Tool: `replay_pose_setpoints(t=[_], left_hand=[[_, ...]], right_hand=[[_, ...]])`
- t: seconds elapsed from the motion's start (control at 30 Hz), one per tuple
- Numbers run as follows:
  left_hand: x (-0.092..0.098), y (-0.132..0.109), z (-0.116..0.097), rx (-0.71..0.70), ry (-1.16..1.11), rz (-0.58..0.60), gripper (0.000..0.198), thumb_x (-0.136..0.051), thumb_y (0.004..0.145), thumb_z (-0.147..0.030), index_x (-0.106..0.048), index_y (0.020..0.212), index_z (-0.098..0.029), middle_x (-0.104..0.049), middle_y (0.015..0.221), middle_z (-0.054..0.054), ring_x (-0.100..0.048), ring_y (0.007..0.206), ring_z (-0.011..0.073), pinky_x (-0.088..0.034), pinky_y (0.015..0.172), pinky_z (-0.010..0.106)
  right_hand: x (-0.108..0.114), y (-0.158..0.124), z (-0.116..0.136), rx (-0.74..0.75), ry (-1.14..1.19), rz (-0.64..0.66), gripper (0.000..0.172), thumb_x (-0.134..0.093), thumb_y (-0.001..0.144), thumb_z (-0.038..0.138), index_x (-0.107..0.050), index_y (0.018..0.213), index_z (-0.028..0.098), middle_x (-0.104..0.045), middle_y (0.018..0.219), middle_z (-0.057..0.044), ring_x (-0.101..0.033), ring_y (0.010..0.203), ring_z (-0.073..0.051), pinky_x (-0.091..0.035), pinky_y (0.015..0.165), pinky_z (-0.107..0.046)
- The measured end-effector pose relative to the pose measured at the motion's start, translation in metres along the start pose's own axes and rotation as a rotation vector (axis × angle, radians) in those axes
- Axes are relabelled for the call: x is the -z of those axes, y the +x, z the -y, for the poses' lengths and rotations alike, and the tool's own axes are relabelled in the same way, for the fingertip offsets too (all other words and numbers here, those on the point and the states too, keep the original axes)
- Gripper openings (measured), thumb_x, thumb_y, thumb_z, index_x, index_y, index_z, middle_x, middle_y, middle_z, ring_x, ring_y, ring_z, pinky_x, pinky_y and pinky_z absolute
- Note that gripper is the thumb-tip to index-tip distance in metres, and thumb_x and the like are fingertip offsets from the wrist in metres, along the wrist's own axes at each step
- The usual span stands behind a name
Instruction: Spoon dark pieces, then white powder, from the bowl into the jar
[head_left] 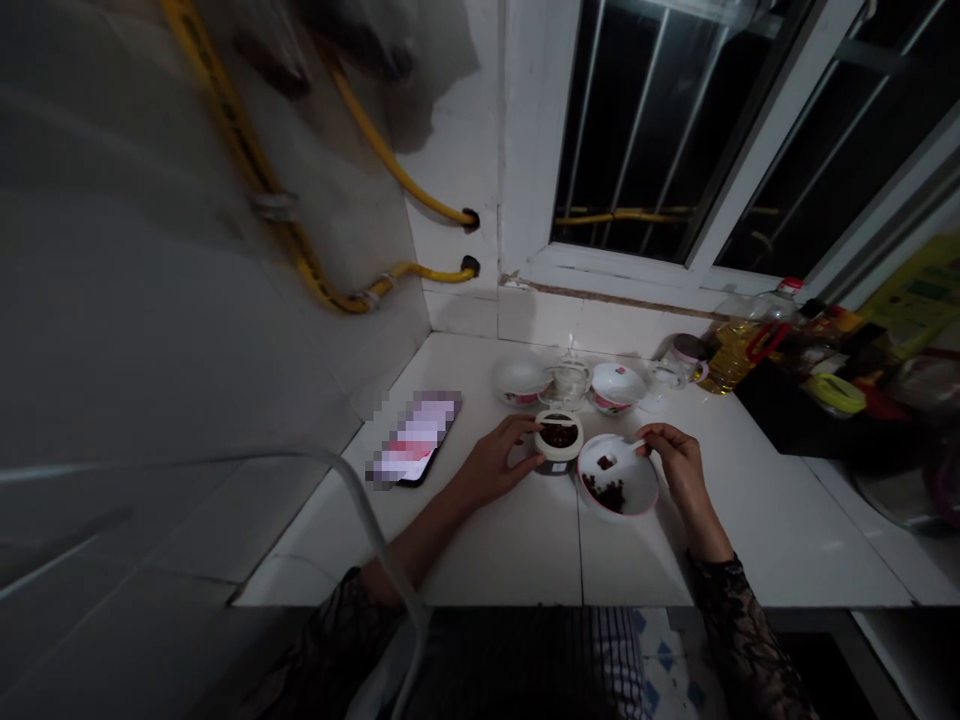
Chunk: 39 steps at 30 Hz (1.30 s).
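Observation:
My left hand [496,462] grips a small jar [556,466] from its left side, thumb and fingers against the wall. Dark brown stuff fills the jar, and a pale bar crosses its round opening. In my right hand [679,462] is the handle of a white spoon [630,448], pinched between thumb and fingers. The spoon's bowl, with a little dark stuff in it, is over a white bowl [641,492] with a pink rim. Dark crumbs [606,494] lie in the bottom of that bowl, which stands right beside the jar.
Behind are two flower-patterned bowls [616,388], a glass jar [570,384] and a lidded cup [684,360]. A lit phone [420,440] lies left on the white tiled counter [495,560]. An oil bottle [731,355] and a dark box [780,410] stand right. A pale cable [375,530] hangs in front.

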<state>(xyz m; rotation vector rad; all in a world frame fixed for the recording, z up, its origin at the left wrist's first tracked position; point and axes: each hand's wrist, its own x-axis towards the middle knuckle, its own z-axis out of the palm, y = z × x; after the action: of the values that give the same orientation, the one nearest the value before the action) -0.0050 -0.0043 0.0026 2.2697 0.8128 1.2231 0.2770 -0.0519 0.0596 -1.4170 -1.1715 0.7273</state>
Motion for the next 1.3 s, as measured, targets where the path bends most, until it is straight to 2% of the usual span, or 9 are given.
replay_pose_setpoints(t=[0.17, 0.33, 0.43, 0.57, 0.67, 0.9, 0.97, 1.13, 1.3], left_hand=[[0.000, 0.000, 0.000, 0.001, -0.007, 0.007, 0.032, -0.060, 0.090, -0.031, -0.053, 0.120, -0.023, -0.058, 0.126, 0.012, -0.062, 0.113, 0.0234, -0.060, 0.082, 0.036], [0.000, 0.000, 0.000, 0.010, -0.004, 0.006, 0.033, -0.061, 0.089, -0.033, -0.054, 0.120, -0.024, -0.059, 0.125, 0.011, -0.062, 0.113, 0.0233, -0.060, 0.083, 0.036], [0.000, 0.000, 0.001, 0.021, -0.002, 0.010, 0.033, -0.061, 0.089, -0.032, -0.054, 0.120, -0.023, -0.059, 0.125, 0.011, -0.062, 0.113, 0.0233, -0.059, 0.084, 0.036], [0.000, 0.000, 0.002, 0.021, 0.000, 0.009, 0.033, -0.062, 0.088, -0.032, -0.054, 0.120, -0.024, -0.060, 0.125, 0.011, -0.063, 0.112, 0.0234, -0.059, 0.085, 0.037], [0.000, 0.000, 0.002, 0.004, 0.002, 0.007, 0.033, -0.062, 0.089, -0.032, -0.054, 0.120, -0.024, -0.059, 0.125, 0.011, -0.063, 0.111, 0.0234, -0.059, 0.083, 0.036], [-0.001, 0.000, 0.003, -0.006, 0.018, 0.004, 0.033, -0.061, 0.090, -0.032, -0.052, 0.120, -0.024, -0.059, 0.125, 0.011, -0.063, 0.110, 0.0228, -0.059, 0.083, 0.037], [-0.002, 0.000, 0.004, -0.009, 0.018, 0.000, 0.033, -0.061, 0.089, -0.033, -0.053, 0.120, -0.024, -0.059, 0.125, 0.010, -0.063, 0.110, 0.0226, -0.059, 0.084, 0.037], [-0.002, -0.001, 0.005, -0.011, 0.015, -0.001, 0.033, -0.060, 0.090, -0.033, -0.053, 0.121, -0.024, -0.058, 0.125, 0.011, -0.062, 0.111, 0.0228, -0.059, 0.083, 0.036], [-0.002, -0.001, 0.004, -0.012, 0.019, 0.000, 0.033, -0.060, 0.090, -0.031, -0.052, 0.121, -0.023, -0.057, 0.126, 0.011, -0.062, 0.111, 0.0225, -0.059, 0.083, 0.036]], right_hand=[[-0.007, 0.006, 0.012, 0.047, 0.026, -0.031, 0.020, -0.064, 0.065, 0.040, -0.065, 0.071, 0.021, -0.060, 0.054, 0.001, -0.055, 0.057, -0.017, -0.043, 0.064, -0.031], [-0.026, 0.011, 0.027, 0.199, -0.056, -0.049, 0.022, -0.057, 0.077, 0.041, -0.066, 0.078, 0.021, -0.063, 0.060, 0.000, -0.058, 0.062, -0.018, -0.045, 0.068, -0.032], [-0.036, 0.008, 0.034, 0.433, -0.234, -0.061, 0.021, -0.052, 0.086, 0.035, -0.067, 0.083, 0.022, -0.067, 0.066, -0.001, -0.061, 0.071, -0.020, -0.046, 0.079, -0.037], [-0.040, -0.001, 0.040, 0.846, -0.539, 0.038, 0.020, -0.048, 0.089, 0.021, -0.068, 0.087, 0.024, -0.070, 0.073, -0.001, -0.061, 0.072, -0.019, -0.039, 0.095, -0.045], [-0.036, -0.005, 0.043, 0.960, -0.612, 0.031, 0.021, -0.048, 0.089, 0.018, -0.068, 0.090, 0.024, -0.070, 0.075, -0.001, -0.060, 0.069, -0.018, -0.039, 0.095, -0.046], [-0.011, 0.001, 0.032, 0.821, -0.510, -0.140, 0.019, -0.049, 0.092, 0.025, -0.068, 0.089, 0.026, -0.072, 0.074, -0.002, -0.062, 0.076, -0.022, -0.042, 0.093, -0.045], [-0.001, 0.003, 0.023, 0.787, -0.543, -0.138, 0.018, -0.050, 0.092, 0.026, -0.068, 0.088, 0.025, -0.072, 0.073, -0.002, -0.061, 0.078, -0.023, -0.042, 0.091, -0.045], [0.023, 0.004, 0.007, 0.766, -0.736, 0.125, 0.019, -0.050, 0.088, 0.019, -0.068, 0.090, 0.022, -0.071, 0.070, -0.002, -0.061, 0.069, -0.021, -0.040, 0.090, -0.045], [0.023, -0.006, 0.007, 0.626, -0.756, 0.296, 0.021, -0.047, 0.086, 0.016, -0.068, 0.086, 0.022, -0.071, 0.069, -0.002, -0.061, 0.069, -0.020, -0.039, 0.091, -0.043]])
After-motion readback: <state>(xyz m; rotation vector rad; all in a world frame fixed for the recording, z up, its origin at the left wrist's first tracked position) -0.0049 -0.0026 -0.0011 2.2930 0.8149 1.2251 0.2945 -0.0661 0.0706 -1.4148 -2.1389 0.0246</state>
